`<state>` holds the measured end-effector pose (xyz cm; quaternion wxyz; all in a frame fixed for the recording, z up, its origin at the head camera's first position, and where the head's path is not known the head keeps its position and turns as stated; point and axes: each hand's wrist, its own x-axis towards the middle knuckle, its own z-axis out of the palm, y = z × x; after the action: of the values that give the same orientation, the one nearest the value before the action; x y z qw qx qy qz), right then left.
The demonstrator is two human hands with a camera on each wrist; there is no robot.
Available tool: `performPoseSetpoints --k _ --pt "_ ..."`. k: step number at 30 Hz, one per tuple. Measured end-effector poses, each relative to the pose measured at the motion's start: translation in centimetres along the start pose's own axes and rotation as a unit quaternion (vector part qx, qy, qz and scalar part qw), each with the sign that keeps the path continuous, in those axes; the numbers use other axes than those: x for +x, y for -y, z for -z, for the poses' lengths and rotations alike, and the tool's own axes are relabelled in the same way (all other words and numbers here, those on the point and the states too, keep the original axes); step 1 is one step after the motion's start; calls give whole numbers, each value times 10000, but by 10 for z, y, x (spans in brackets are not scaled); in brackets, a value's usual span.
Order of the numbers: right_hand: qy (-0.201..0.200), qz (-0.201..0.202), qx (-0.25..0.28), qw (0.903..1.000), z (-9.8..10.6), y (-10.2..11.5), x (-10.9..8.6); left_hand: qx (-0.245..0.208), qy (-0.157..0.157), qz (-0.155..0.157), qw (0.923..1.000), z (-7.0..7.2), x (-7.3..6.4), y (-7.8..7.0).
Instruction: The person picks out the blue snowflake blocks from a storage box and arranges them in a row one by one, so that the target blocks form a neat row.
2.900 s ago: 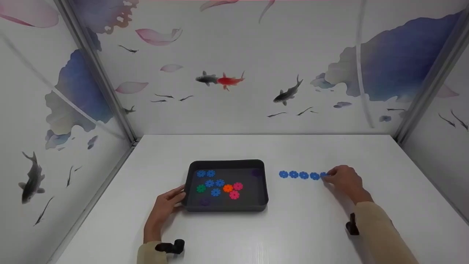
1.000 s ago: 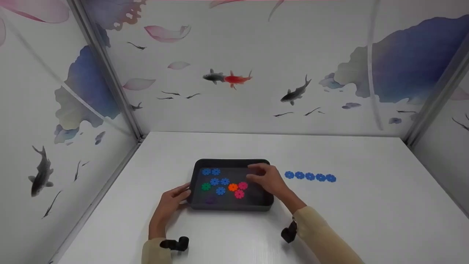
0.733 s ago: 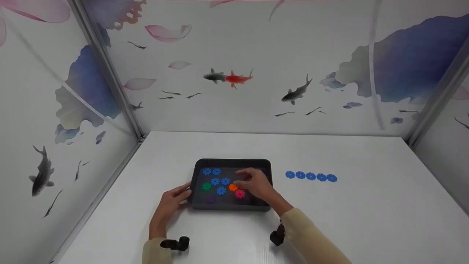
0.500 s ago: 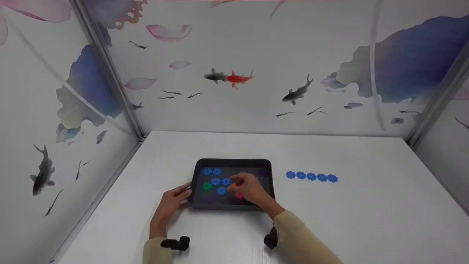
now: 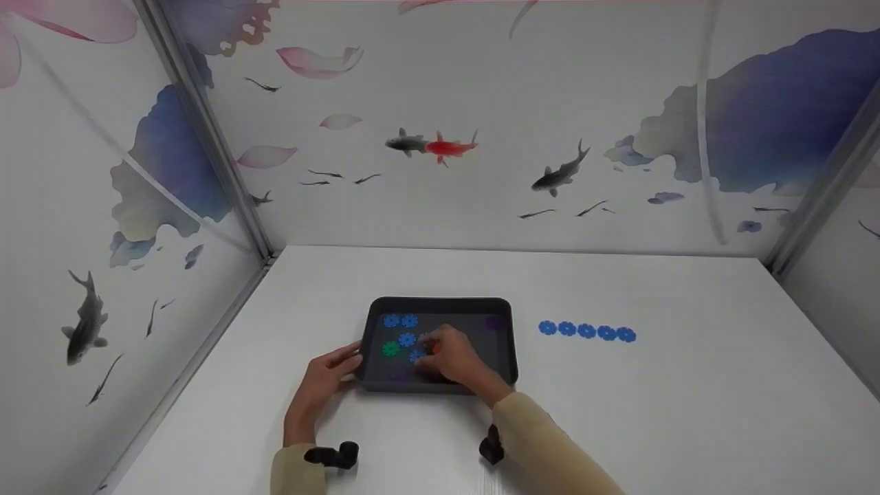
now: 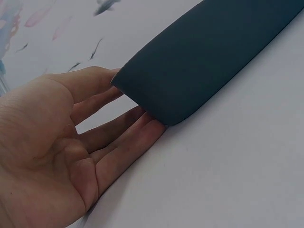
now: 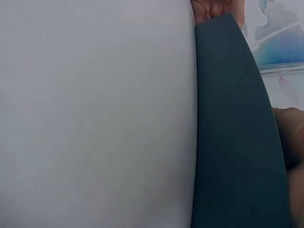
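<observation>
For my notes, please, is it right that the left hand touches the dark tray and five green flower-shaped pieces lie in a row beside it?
Not quite: the head view shows that the five flower-shaped pieces in the row are blue, not green. The left hand does touch the dark tray.

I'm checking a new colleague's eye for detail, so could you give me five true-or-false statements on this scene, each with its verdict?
1. Five blue pieces form a row on the table, right of the tray. True.
2. The left hand grips a blue piece. False: the left hand's fingers touch the tray's left end.
3. The right hand is over the inside of the tray. True.
4. The green piece lies on the table outside the tray. False: the green piece lies inside the tray.
5. A purple piece lies near the tray's far right corner. True.
</observation>
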<state>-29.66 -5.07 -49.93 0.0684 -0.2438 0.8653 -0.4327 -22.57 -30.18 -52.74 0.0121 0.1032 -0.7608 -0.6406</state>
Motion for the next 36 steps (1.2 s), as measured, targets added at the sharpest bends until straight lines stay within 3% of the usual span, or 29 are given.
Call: performPoseSetpoints --k 8,24,36 --pt "-87 13 -464 9989 -3 -2 4 157 -44 -37 9999 -2 -1 -1" --pt "-89 -299 -831 9961 -6 -2 7 40 -22 -44 10000 0 0 -1" --pt "-213 54 -1518 9882 -7 -1 6 21 -28 -33 10000 -1 0 -1"
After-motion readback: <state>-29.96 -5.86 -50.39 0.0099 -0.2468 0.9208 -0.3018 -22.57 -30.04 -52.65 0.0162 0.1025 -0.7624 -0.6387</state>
